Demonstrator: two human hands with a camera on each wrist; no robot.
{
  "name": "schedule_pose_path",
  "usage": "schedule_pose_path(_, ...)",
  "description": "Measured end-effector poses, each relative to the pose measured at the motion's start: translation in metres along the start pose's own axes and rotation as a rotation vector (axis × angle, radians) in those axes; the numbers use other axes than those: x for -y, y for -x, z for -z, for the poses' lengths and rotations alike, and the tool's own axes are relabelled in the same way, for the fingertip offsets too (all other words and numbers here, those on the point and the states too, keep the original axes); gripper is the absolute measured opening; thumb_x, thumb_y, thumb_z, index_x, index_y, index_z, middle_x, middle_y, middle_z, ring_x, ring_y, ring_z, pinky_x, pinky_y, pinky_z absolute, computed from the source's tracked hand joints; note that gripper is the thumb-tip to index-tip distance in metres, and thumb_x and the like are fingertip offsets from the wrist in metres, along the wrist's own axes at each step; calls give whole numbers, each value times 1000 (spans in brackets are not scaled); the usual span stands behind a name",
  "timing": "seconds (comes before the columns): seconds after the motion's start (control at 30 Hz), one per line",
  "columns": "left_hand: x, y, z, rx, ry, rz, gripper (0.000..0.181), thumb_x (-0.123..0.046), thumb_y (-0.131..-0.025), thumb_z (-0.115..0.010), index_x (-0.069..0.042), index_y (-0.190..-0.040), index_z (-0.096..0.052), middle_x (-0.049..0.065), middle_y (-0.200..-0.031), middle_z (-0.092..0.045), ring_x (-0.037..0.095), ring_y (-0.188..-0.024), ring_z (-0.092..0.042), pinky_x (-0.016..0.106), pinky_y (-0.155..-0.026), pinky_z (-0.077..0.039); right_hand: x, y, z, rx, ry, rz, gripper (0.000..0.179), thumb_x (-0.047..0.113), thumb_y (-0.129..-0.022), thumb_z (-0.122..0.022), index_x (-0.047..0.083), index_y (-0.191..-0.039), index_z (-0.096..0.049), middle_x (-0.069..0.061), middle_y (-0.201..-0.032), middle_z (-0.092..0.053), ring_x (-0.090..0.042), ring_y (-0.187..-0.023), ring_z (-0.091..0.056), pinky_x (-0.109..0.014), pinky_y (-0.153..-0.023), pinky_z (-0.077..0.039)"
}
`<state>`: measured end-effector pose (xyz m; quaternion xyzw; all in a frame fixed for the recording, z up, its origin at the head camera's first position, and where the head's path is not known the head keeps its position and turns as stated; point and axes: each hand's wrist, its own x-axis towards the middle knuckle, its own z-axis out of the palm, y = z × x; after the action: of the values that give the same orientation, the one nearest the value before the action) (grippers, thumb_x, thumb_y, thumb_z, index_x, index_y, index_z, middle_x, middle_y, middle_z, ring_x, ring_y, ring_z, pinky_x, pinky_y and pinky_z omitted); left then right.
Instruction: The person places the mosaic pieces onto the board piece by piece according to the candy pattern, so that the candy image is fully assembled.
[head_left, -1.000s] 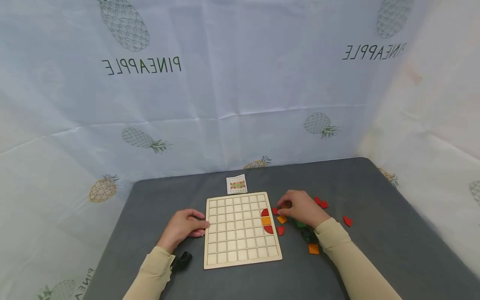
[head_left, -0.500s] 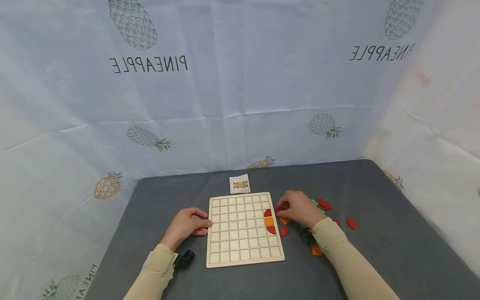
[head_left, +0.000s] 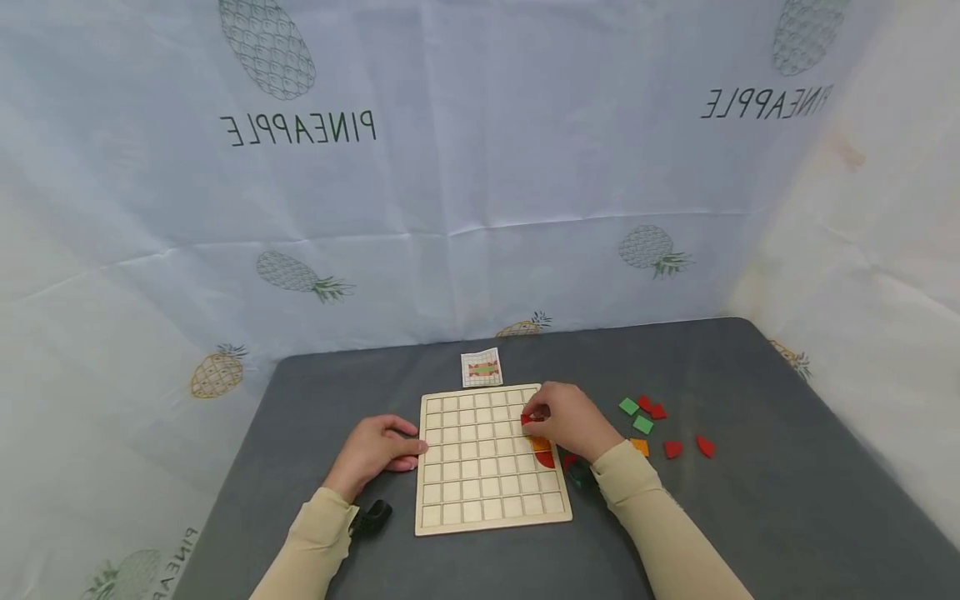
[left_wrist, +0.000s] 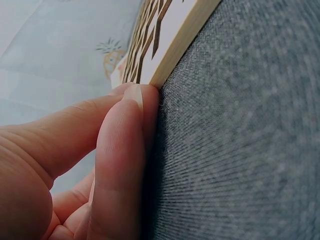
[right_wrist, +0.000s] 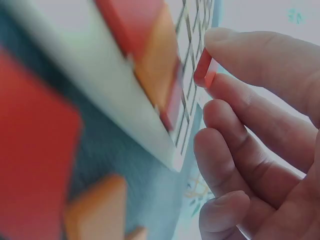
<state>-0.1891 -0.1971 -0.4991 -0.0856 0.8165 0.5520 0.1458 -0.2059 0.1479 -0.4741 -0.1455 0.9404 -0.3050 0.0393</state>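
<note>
A pale wooden grid board [head_left: 480, 504] lies on the dark table. At its left edge my left hand [head_left: 375, 450] pinches the rim, thumb tip and index finger meeting there in the left wrist view. My right hand [head_left: 573, 421] is over the board's right side, thumb and index finger pinching a small red tile [right_wrist: 202, 69]; its other fingers are loosely bent. Below that hand, an orange tile [head_left: 540, 444] and a red quarter-circle tile [head_left: 545, 459] sit in the right part of the grid. The right hand hides the cells around its fingertips in the head view.
Behind the board lies a small printed pattern card [head_left: 481, 368]. Right of the right hand are scattered green tiles [head_left: 642, 424], red tiles [head_left: 672, 450] and an orange tile [head_left: 640, 447]. A printed cloth [head_left: 480, 167] hangs behind the table.
My right hand has moved left from the loose tiles to over the board, carrying a red tile. Green, red and orange tiles are uncovered behind it. The left hand keeps its place.
</note>
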Motion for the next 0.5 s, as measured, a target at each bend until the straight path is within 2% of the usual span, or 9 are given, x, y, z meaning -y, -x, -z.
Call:
schedule_pose_path(0.2, -2, -2, -2, 3, -11, 2, 40, -17, -84, -95, -4, -115, -75, 12, -87, -77, 18, -70, -77, 34, -68, -68, 2, -2, -10, -3, 42, 7, 12, 23, -89, -92, 21, -96, -83, 9, -88, -66, -7, -77, -58, -29, -73, -56)
schedule_pose_path(0.5, -1, -1, -1, -3, -15, 15, 39, -16, -84, -95, -5, -115, -75, 12, -87, -77, 17, -70, -77, 33, -68, -68, 5, -3, -14, 1, 25, 38, 15, 22, -91, -90, 17, -103, -85, 6, -96, -71, -6, -82, -63, -30, -77, -60)
